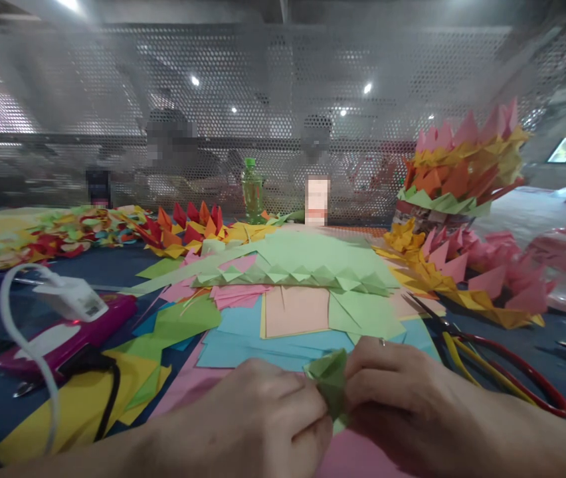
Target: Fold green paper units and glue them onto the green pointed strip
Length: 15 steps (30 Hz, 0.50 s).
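Observation:
Between my two hands is a folded green paper piece [331, 375], with pointed flaps standing up. My left hand [268, 415] has its fingers curled onto the paper's left side. From the right, my right hand [397, 392] pinches the same piece; a ring shows on one finger. Both sets of fingertips are partly hidden. Under them lie pink sheets [363, 455] and blue paper sheets [248, 348]. Just beyond, a row of joined light green folded triangles [297, 279] stretches across a stack of pale green sheets [313, 249].
Scissors [502, 372] with red and yellow handles lie at right. A purple power strip [74, 338] with a white charger [71, 295] sits at left. Behind stand a green bottle [252, 192], red-orange folded paper [188, 226] and a tiered paper flower [462, 159]. A perforated metal screen [283, 79] closes the back.

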Available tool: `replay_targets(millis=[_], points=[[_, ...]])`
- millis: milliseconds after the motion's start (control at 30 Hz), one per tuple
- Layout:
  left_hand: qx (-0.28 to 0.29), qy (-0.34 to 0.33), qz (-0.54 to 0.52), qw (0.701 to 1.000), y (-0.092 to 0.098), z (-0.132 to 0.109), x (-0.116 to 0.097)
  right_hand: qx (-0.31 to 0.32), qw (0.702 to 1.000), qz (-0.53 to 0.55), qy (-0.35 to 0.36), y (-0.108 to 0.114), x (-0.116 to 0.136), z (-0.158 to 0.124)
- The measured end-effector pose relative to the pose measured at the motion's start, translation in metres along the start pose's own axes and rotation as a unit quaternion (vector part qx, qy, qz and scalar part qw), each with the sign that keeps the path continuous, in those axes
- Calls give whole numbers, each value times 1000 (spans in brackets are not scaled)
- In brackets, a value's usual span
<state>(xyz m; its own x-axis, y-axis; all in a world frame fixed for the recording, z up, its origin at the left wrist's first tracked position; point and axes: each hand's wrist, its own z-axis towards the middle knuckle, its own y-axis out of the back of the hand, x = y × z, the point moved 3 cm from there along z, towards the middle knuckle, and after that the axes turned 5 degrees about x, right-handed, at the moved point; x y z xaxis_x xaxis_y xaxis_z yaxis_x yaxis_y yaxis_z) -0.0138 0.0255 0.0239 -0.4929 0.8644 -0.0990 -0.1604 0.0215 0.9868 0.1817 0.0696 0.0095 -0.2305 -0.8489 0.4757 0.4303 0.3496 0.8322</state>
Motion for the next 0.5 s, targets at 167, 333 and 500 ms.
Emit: replay_targets(millis=[167,333,500], points=[[-10,-12,21,1000,-1,1,1,-12,1000,1,17,3,-1,0],[-6,-24,19,1000,0,-1,-1,-5,1000,7,18,7,-4,0],[-5,-14,0,1000,1,1,-1,4,999,29,44,8,-6,-2]])
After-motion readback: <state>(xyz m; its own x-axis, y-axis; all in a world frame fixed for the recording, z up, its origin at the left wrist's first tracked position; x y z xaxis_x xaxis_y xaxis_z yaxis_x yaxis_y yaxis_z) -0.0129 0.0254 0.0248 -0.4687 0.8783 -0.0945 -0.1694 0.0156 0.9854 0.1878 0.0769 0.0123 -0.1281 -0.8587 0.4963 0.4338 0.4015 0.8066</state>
